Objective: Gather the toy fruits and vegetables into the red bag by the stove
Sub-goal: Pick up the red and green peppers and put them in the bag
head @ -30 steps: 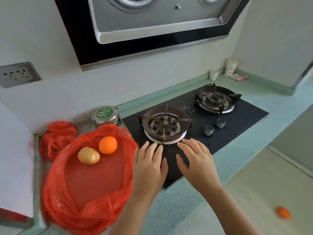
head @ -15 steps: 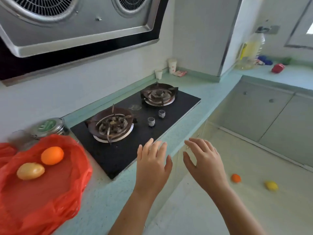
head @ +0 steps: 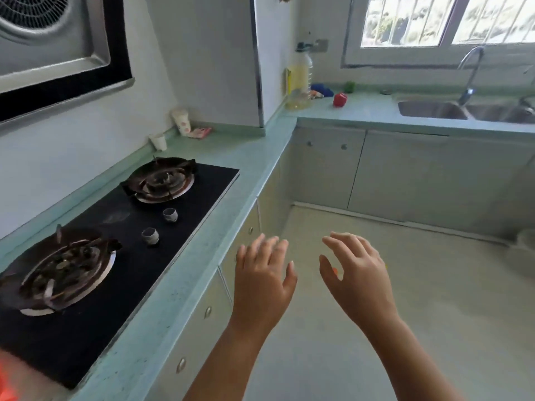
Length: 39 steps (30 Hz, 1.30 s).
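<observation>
Nearest, left hand (head: 262,273) held out palm down, fingers spread and slack, gripping nothing, just off the edge of the counter (head: 173,299). Beside it but apart, right hand (head: 357,273), palm down above the floor (head: 434,314), fingers loosely bent, thumb out, likewise holding nothing. Past that thumb, an orange speck (head: 335,271), too hidden to name.

At the bottom left corner, only a blurred sliver of the bag (head: 5,380), on the counter by the near end of the stove (head: 130,270). On the stove, in order: near burner (head: 62,270), two knobs (head: 150,235), far burner (head: 162,180). Above left, on the wall, the hood (head: 52,39).

Beyond the stove, against the wall: small cup (head: 159,141), taller cup (head: 181,121), pink packet (head: 201,131).

Round the corner, on the far stretch of counter: bottle (head: 299,79) by the wall, blue item (head: 321,89) just beside it, then red toy (head: 340,99) out on the counter and green toy (head: 349,86) behind it, nearer the wall. Further right, well apart from the toys, sink (head: 431,110) and tap (head: 470,70) beneath the window (head: 448,18).
</observation>
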{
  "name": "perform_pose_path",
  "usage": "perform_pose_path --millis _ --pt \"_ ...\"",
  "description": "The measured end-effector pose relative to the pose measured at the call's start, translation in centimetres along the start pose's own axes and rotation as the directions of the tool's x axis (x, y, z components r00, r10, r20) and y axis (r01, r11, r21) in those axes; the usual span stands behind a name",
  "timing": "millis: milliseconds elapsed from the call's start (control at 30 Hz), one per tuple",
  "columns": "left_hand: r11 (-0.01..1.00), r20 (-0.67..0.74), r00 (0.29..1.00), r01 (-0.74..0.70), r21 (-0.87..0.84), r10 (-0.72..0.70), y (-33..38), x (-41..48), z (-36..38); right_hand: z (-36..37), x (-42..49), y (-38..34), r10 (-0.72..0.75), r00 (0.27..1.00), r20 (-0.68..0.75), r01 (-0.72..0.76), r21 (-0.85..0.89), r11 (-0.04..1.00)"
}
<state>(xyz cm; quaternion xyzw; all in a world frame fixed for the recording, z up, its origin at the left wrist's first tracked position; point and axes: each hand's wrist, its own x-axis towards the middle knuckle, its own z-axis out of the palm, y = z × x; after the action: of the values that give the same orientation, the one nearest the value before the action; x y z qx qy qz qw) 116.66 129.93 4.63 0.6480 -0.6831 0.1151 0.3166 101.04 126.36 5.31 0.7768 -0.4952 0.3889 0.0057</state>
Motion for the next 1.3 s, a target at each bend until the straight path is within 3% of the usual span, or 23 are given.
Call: perform_pose_path --millis 400,900,1300 --pt "0.980 0.009 0.990 -0.139 -0.145 0.141 -2.7 10.2 9.5 4.3 7.0 7.0 0.145 0.988 -0.055 -0.152 -0.155 0.976" --pt "0.968 0.001 0.991 -0.133 -0.215 0.137 -12.4 26.7 18.8 16.3 24.7 9.8 0.126 0.992 -0.016 -0.126 -0.213 0.969" --pt "0.954 0.041 0.986 -0.145 -0.263 0.161 -10.1 39.4 29.8 20.8 34.4 22.8 0.207 0.977 -0.044 -0.211 -0.234 0.949"
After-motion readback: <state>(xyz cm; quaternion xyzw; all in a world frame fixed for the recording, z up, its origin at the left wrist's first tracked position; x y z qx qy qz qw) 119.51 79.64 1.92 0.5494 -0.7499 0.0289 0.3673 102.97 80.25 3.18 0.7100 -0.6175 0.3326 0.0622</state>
